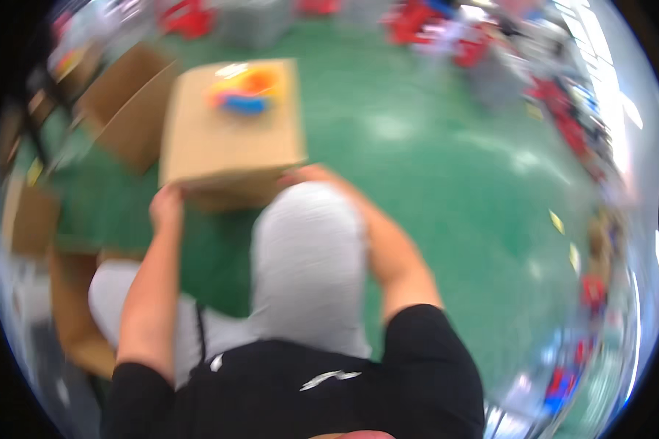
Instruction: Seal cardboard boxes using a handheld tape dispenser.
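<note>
Box with bright stuff on top, left hand at its near left corner, right hand near right, too blurry to tell if either grip's closed.

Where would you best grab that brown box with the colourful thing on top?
Probably the two near corners of the box, from the person's side: the left hand and right hand are there, and gripping across its width should help keep the flat top level under the colourful thing.
</note>
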Tool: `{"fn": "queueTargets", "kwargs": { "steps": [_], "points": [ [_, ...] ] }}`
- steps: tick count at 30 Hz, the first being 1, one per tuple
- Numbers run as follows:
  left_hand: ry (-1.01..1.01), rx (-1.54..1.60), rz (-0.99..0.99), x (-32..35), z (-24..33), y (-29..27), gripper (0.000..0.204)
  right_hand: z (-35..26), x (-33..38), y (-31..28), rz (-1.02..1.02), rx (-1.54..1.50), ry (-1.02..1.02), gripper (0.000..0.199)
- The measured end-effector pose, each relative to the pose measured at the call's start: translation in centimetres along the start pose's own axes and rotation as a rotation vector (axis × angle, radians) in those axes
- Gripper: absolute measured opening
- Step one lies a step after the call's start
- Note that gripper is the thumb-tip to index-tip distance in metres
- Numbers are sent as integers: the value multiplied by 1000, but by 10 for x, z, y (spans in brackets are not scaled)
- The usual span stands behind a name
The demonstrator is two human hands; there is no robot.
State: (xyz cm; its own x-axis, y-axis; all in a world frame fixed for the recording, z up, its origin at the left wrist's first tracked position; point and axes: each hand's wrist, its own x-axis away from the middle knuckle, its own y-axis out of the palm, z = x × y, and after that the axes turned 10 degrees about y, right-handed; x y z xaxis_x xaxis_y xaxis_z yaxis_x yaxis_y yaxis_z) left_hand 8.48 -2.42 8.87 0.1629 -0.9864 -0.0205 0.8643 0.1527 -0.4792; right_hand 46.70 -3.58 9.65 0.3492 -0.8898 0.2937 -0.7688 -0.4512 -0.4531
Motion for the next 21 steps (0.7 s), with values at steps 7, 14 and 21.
{"fn": "queueTargets", "kwargs": {
  "steps": [7,14,21],
  "points": [
    [-21,425,81,-20,-46,-1,37,24,-32,-11,-2,-356,306,41],
    [161,189,140,-23,-41,-20,36,-2,-46,-12,5,-9,377,53],
    [-99,-59,136,-8,-45,-9,57,6,-32,-10,121,128,469,53]
  ]
}}
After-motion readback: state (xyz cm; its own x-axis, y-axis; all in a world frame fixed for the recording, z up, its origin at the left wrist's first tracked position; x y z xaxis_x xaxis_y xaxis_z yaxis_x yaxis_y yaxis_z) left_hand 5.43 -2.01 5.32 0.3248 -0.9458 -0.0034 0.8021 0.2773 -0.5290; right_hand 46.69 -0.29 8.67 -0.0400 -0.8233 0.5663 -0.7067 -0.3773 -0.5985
